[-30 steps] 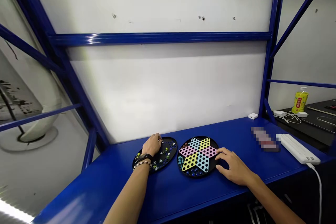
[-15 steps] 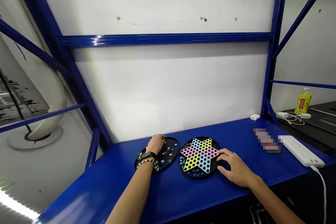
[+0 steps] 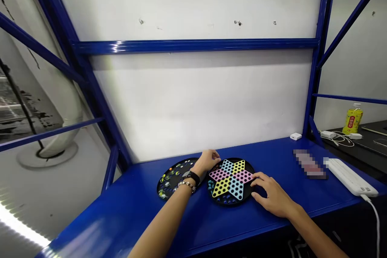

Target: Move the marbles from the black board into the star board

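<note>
A round black Chinese checkers board carries a star of pink, yellow and blue points dotted with holes. Marbles in blue, teal and reddish brown lie in its rim pockets. To its left is a round black tray with loose marbles in green, white, orange and blue. My left hand, wearing a black band and beaded bracelet, is by the board's upper left edge; its fingertips are pinched together, and what they hold is hidden. At the board's right edge, my right hand rests with thumb and fingers apart.
A blurred phone-like object, a white power strip with a cable, and a small white adapter lie on the blue tabletop. Blue frame posts stand around it. A yellow drink bottle stands at right.
My left hand has moved right, from over the marble tray to the upper left edge of the board. My right hand stays at the board's right edge. The view has shifted slightly.
</note>
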`<state>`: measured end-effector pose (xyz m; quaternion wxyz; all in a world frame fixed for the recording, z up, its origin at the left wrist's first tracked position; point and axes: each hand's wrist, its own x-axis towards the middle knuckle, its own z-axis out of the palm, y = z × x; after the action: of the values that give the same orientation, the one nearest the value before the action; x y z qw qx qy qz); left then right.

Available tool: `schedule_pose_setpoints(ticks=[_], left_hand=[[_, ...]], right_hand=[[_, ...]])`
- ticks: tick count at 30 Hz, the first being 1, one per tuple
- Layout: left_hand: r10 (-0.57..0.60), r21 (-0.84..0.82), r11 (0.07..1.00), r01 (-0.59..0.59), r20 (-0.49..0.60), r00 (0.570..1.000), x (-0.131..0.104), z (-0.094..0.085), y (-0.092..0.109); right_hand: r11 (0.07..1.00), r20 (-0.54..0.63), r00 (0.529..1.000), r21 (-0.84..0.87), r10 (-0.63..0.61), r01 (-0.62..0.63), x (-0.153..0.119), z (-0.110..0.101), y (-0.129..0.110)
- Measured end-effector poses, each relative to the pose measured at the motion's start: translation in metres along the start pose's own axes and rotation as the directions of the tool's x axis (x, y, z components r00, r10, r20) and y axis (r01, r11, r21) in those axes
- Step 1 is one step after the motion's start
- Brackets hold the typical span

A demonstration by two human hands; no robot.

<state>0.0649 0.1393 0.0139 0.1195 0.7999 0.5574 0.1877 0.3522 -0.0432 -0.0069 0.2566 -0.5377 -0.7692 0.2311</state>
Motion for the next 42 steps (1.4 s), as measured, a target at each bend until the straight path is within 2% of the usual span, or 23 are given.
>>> schedule_pose_setpoints(ticks=[4, 8, 14, 17, 19, 21, 23, 25, 28, 30, 33, 37, 42], left_hand=[[-0.004, 0.017, 1.0, 0.004, 0.03, 1.0, -0.003, 0.01, 0.008], [-0.001, 0.034, 0.999, 0.0, 0.021, 1.0, -0.011, 0.009, 0.011], [0.026, 0.053, 0.998, -0.026, -0.001, 1.0, -0.028, 0.012, 0.028], [0.038, 0.06, 0.998, -0.036, -0.036, 0.999, -0.041, 0.008, 0.025], [0.023, 0.078, 0.997, -0.016, -0.091, 0.996, -0.052, -0.003, 0.011], [-0.043, 0.1, 0.993, 0.061, -0.172, 0.984, -0.062, -0.019, -0.014], [-0.181, 0.117, 0.969, 0.216, -0.251, 0.951, -0.073, -0.038, -0.048], [-0.304, 0.145, 0.921, 0.363, -0.318, 0.898, -0.083, -0.055, -0.084], [-0.425, 0.17, 0.856, 0.488, -0.306, 0.852, -0.099, -0.069, -0.129], [-0.492, 0.156, 0.827, 0.541, -0.267, 0.829, -0.107, -0.07, -0.148], [-0.526, 0.127, 0.818, 0.561, -0.23, 0.819, -0.112, -0.067, -0.158], [-0.501, 0.143, 0.838, 0.526, -0.179, 0.847, -0.114, -0.065, -0.156], [-0.508, 0.253, 0.811, 0.528, -0.145, 0.849, -0.118, -0.064, -0.153]], right_hand=[[1.0, 0.009, 1.0, 0.005, -0.003, 0.003, 0.0, 0.0, 0.0], [1.0, -0.004, 1.0, 0.0, -0.008, 0.008, 0.0, 0.0, 0.0], [1.0, 0.004, 1.0, 0.003, -0.004, 0.004, 0.0, 0.0, 0.002], [1.0, 0.004, 1.0, 0.006, 0.0, 0.0, -0.001, 0.0, 0.001], [1.0, 0.002, 1.0, 0.007, 0.0, 0.0, -0.001, -0.001, 0.0], [1.0, 0.001, 1.0, 0.006, -0.007, 0.007, -0.001, -0.001, -0.001], [1.0, -0.002, 1.0, 0.004, -0.012, 0.012, -0.001, -0.001, -0.001], [1.0, -0.005, 1.0, 0.002, -0.011, 0.011, -0.001, -0.001, -0.001], [1.0, -0.006, 1.0, 0.001, -0.009, 0.01, 0.0, 0.0, 0.001], [1.0, -0.002, 1.0, 0.001, -0.009, 0.009, 0.0, 0.001, 0.002], [1.0, 0.004, 1.0, -0.001, -0.006, 0.006, -0.001, 0.0, 0.003], [1.0, 0.002, 1.0, -0.002, -0.014, 0.014, -0.001, 0.0, 0.003], [1.0, 0.011, 1.0, -0.005, -0.007, 0.007, -0.001, 0.001, 0.003]])
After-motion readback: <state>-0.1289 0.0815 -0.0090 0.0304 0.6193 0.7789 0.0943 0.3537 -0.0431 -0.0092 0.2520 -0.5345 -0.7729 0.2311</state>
